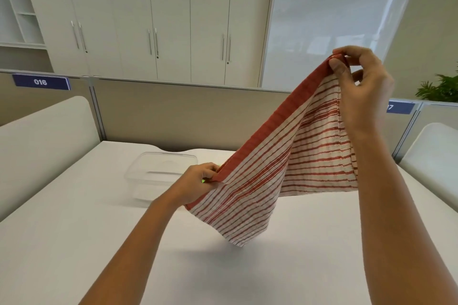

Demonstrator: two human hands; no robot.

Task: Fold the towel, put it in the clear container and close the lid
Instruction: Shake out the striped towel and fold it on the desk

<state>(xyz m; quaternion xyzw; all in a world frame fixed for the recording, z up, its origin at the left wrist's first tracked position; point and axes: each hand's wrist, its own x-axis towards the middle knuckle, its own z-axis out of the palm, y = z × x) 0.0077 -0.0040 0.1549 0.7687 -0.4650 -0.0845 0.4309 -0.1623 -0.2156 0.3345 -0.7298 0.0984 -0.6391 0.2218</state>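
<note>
**Towel held up by 2 corners**

The right hand (364, 86) pinches one corner of the red-striped towel (267, 176) high up; the left hand (198, 181) grips another corner lower down. The towel hangs between them above the table (74, 230). The clear container (151, 176), lid on, sits just behind the left hand.

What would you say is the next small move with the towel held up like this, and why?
Probably bring the right hand down toward the left hand to fold the towel in half: it hangs unfolded between them above the table, and the clear container looks too small for it.
</note>
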